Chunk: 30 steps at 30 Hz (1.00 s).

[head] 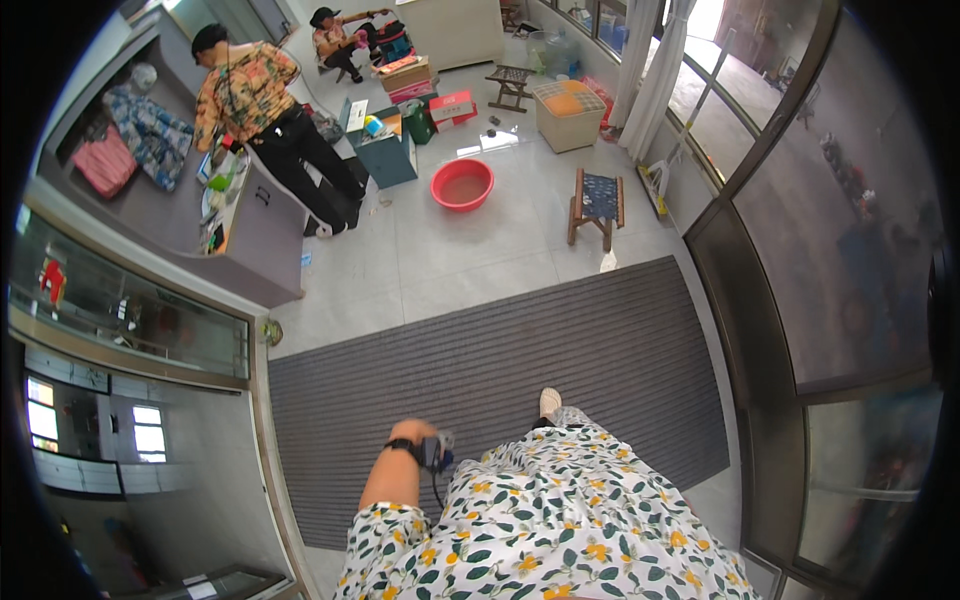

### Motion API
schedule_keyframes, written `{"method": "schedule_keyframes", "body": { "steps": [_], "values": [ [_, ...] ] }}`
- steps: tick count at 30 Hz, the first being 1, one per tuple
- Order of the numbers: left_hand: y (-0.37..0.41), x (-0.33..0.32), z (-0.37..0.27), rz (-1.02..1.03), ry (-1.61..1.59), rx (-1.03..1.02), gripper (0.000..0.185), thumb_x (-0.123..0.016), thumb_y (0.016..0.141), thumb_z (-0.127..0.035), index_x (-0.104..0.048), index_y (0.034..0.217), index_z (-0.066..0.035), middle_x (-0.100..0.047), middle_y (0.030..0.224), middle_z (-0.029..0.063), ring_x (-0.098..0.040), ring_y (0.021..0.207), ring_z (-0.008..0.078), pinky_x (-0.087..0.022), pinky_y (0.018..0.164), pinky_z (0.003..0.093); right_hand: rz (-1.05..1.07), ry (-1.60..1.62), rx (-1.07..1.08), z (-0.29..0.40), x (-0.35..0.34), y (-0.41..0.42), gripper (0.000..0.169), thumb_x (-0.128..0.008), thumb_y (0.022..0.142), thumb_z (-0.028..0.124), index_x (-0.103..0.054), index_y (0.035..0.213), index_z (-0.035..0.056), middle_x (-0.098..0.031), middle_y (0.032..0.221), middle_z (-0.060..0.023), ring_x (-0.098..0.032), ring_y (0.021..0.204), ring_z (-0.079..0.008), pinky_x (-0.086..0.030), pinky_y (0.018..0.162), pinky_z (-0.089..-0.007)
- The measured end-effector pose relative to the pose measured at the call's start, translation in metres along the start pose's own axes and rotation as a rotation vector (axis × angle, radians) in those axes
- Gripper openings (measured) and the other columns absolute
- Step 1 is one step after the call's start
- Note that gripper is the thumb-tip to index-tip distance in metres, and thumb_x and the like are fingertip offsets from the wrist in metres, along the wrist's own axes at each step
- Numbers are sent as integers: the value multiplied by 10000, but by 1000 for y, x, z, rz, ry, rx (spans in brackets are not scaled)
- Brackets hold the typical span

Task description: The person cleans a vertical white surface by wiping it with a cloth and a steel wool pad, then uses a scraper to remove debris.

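My left hand (414, 430) hangs low in front of me, blurred, over the grey ribbed floor mat (480, 375). Its wrist carries a black strap with a small dark device (433, 453) and a cable running down from it. The fingers are too blurred to show whether they hold anything. My right hand is out of view. Below me are my white shirt (540, 517) with a leaf and yellow flower print, and one light-coloured shoe (550, 402) on the mat. Ahead on the tiled floor stands a red plastic basin (462, 186), apparently with liquid inside.
A folding stool (598, 206) stands beyond the mat, with a padded storage stool (568, 112) behind it. One person (251, 97) stands at a grey cabinet (262, 255); another person (341, 45) sits farther back. Boxes (386, 150) crowd the floor. Glass doors (765, 285) flank the right.
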<state>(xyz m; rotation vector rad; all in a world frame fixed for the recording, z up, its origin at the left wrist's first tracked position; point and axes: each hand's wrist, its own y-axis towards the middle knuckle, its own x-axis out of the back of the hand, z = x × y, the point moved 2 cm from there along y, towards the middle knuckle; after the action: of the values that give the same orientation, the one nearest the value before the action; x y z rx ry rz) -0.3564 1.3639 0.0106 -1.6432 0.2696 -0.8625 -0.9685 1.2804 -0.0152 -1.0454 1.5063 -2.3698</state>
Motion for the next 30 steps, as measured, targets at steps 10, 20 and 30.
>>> {"method": "schedule_keyframes", "body": {
  "steps": [10,20,30],
  "values": [
    [-5,-38,39,141,-565,378,442,-799,574,-400,-729,887,-96,-696,934,75,-636,858,201,-497,762,317,-20,216,313,375,80,205,240,-619,852,179,-560,803,-48,-527,592,-88,-500,428,-176,-387,382,-332],
    [143,228,-61,211,-719,180,373,-823,597,-293,-724,860,-47,-680,844,50,-595,761,141,-478,699,279,297,-555,454,558,31,183,438,-672,754,386,-677,764,-52,-668,741,-168,-646,613,-272,-493,582,-400],
    [328,676,-257,71,-156,-96,584,-763,606,-326,-633,1109,-58,-690,949,128,-663,850,251,-526,730,376,100,152,-137,642,47,294,512,-658,829,372,-649,996,-112,-675,933,-237,-651,873,-265,-477,735,-394]
  ]
}}
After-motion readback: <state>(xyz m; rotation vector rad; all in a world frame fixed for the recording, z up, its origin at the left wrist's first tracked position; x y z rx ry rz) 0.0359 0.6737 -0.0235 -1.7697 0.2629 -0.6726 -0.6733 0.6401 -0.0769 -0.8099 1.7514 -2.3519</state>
